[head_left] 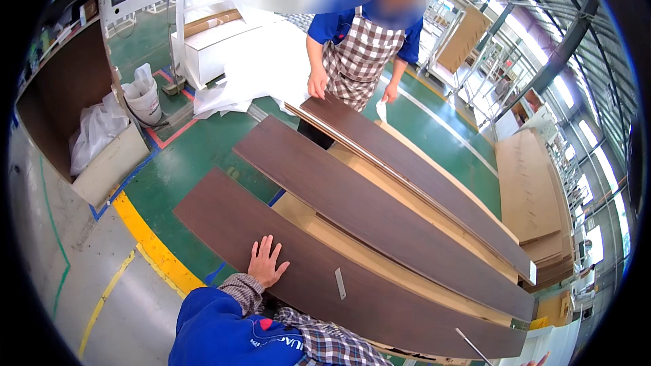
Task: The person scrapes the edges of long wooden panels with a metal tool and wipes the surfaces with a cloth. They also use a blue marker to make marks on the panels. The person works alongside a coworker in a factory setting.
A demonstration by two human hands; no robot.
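One blue sleeve (203, 322) — left hand (266, 264) spread on nearest of three board tops (386, 308) — right hand (543, 358) unreadable.

Left hand (268, 264) on near panel (407, 305), left of strip (340, 283) on same panel. Behind near panel, middle panel (380, 200); behind that, far panel (407, 152), before co-worker (363, 47). At far left, bucket (144, 107) right of bin (105, 176).

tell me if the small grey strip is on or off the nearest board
On: the strip lies within the edges of the nearest board, right of the left hand.
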